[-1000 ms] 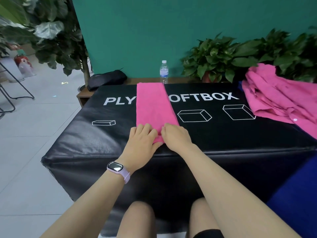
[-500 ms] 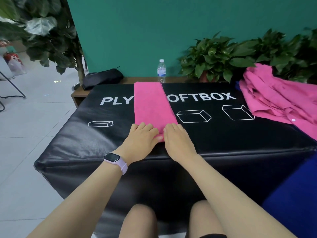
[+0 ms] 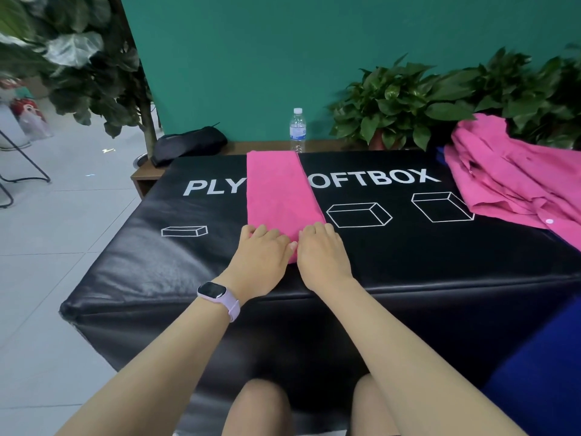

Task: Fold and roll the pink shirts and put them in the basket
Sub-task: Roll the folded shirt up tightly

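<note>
A pink shirt (image 3: pixel 278 190), folded into a long narrow strip, lies along the middle of the black padded box (image 3: pixel 408 253). My left hand (image 3: pixel 262 256) and my right hand (image 3: pixel 322 253) sit side by side on its near end, fingers curled over the edge of the fabric. The rolled part under the hands is hidden. A loose pile of pink shirts (image 3: pixel 515 177) lies at the box's right back corner. No basket is in view.
A water bottle (image 3: pixel 297 129) and a black bag (image 3: pixel 188 146) stand on a low wooden ledge behind the box. Potted plants (image 3: pixel 408 105) line the green wall. Something blue (image 3: pixel 540 372) sits at the lower right. Grey tiled floor spreads to the left.
Both hands stay on the strip's near end and have edged slightly forward; the shown strip looks a little shorter. The camera has shifted a bit.
</note>
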